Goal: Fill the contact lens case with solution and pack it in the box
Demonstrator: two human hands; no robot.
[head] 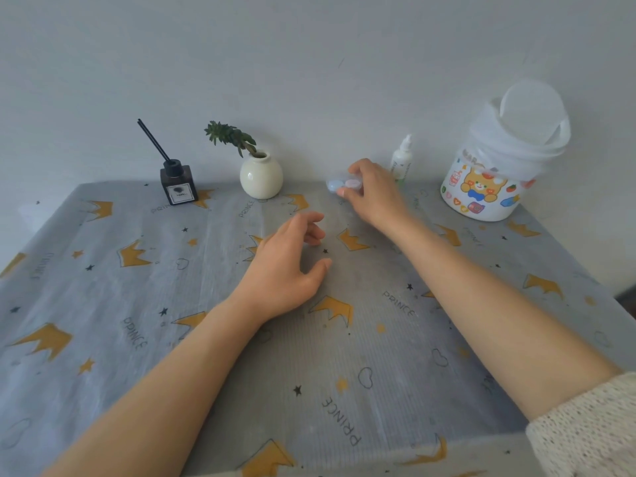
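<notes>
The contact lens case point(339, 184), with one blue cap and one pink cap, is at the far middle of the table. My right hand point(373, 192) grips it from the right, thumb under and fingers over the pink side. A small white solution bottle point(402, 159) stands just behind that hand against the wall. The box is a white round tub with bear stickers point(480, 192) at the far right, its translucent lid point(526, 115) flipped up. My left hand point(287, 266) hovers over the table centre, fingers apart and holding nothing.
A dark reed diffuser point(178, 184) and a white round vase with a green sprig point(261, 175) stand at the back left. A grey cloth with yellow crowns point(137, 304) covers the table. The wall runs right behind the objects.
</notes>
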